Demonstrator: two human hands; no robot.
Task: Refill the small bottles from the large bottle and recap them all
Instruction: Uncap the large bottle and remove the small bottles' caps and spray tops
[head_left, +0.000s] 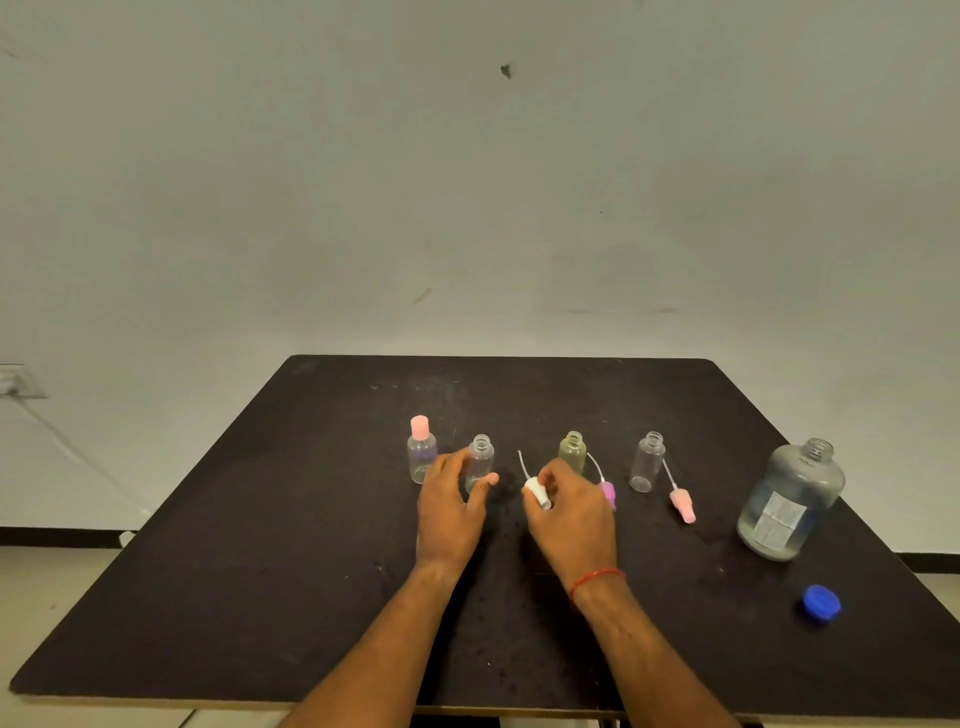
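Note:
Four small bottles stand in a row on the black table (260, 571). The leftmost bottle (422, 457) wears a pink cap. My left hand (452, 512) curls around the second, uncapped clear bottle (481, 457). My right hand (574, 514) pinches a white spray cap (537, 492) whose thin tube points up and left. Behind it stands an uncapped olive bottle (572, 451), with a purple spray cap (608, 493) lying beside my fingers. Further right are an uncapped clear bottle (647, 462) and a pink spray cap (682, 505). The large bottle (789, 501) stands open at the right.
A blue cap (821, 603) lies near the table's right front edge, in front of the large bottle. A pale wall rises behind the table. A wall socket (18, 382) with a cable sits at the far left.

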